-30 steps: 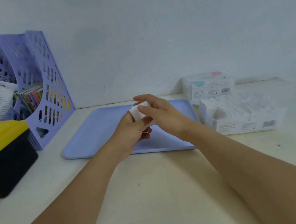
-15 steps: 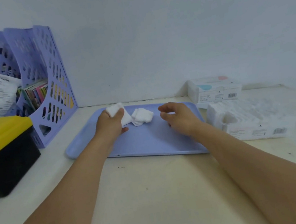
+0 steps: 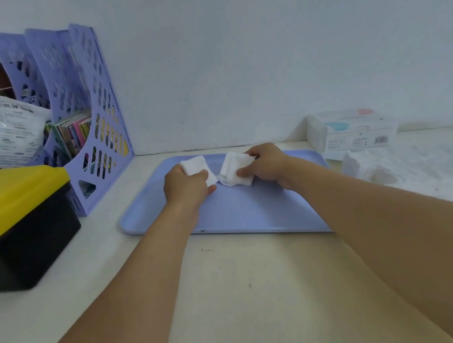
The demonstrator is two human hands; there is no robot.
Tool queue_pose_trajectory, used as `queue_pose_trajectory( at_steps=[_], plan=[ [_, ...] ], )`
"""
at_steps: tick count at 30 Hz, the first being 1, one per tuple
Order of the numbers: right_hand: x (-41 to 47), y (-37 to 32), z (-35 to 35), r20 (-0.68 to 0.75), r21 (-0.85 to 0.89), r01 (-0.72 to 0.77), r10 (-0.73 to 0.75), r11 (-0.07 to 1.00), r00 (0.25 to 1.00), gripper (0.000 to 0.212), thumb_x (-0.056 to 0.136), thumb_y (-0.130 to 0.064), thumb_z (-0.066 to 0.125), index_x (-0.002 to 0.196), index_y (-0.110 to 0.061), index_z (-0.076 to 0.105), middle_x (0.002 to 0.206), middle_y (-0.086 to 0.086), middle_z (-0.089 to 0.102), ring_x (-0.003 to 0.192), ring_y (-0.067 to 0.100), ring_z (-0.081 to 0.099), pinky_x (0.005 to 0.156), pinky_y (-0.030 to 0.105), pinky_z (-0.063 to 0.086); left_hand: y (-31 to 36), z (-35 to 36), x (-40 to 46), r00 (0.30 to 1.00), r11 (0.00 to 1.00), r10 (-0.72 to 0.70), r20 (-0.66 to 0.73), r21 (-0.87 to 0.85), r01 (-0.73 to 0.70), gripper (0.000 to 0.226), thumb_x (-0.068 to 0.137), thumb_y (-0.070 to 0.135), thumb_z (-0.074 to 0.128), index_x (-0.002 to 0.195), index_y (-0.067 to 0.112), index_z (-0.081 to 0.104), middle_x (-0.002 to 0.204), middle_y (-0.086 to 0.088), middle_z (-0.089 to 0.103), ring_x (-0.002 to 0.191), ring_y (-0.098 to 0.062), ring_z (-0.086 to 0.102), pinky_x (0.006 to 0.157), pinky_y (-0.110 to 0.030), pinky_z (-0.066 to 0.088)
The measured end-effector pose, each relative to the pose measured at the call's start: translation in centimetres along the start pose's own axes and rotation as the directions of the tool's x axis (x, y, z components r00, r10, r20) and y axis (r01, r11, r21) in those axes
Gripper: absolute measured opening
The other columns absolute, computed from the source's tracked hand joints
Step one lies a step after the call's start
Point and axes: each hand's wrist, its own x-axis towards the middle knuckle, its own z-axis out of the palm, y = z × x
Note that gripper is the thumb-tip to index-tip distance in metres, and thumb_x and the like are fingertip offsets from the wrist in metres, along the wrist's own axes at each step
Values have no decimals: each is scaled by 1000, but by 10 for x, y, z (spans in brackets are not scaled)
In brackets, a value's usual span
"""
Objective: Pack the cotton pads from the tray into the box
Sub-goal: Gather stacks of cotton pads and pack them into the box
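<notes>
A second ago both hands met around one bunch of cotton pads above the tray. The left hand (image 3: 184,185) now holds its own stack of pads (image 3: 196,167), and the right hand (image 3: 266,163) has reached over to grip the second stack (image 3: 234,170).

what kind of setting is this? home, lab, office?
Likely an office or study desk against a wall: purple file racks holding booklets, a yellow-lidded black bin, and a white tabletop with a blue tray.
</notes>
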Motion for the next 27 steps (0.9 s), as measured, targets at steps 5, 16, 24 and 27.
queue_pose_trajectory(
  at_steps=[5, 16, 24, 27],
  plan=[
    [-18, 4, -17, -49, 200, 69, -60, 977, 997, 21, 88, -6, 73, 108, -3, 66, 95, 6, 62, 87, 20, 57, 74, 29, 52, 5, 3, -8, 1000, 1000, 11, 9, 0, -11, 39, 95, 2, 61, 133, 9, 57, 116, -3, 58, 86, -12, 60, 85, -35, 59],
    [-109, -4, -88, 48, 344, 194, -223, 919, 974, 21, 93, -8, 68, 114, -9, 69, 96, 4, 73, 82, 12, 69, 67, 20, 55, 29, 41, -63, 917, 942, -74, 393, -273, 193, 30, 104, 19, 50, 127, 2, 59, 124, -14, 65, 110, -27, 66, 80, -36, 62],
    [-122, -6, -91, 82, 214, 244, -267, 946, 960, 25, 91, -7, 72, 116, -6, 71, 101, 17, 76, 82, 14, 68, 65, 18, 53, 27, 46, -80, 879, 924, -97, 466, -286, 254, 33, 107, 23, 45, 128, 3, 61, 127, -16, 66, 112, -28, 68, 85, -40, 61],
    [-119, -2, -87, 89, 173, 249, -266, 953, 960, 24, 90, -9, 73, 114, -9, 73, 96, 14, 77, 79, 13, 66, 67, 22, 52, 27, 48, -86, 862, 941, -80, 500, -247, 231, 32, 106, 22, 46, 127, 6, 65, 125, -15, 69, 112, -28, 68, 86, -39, 61]
  ],
)
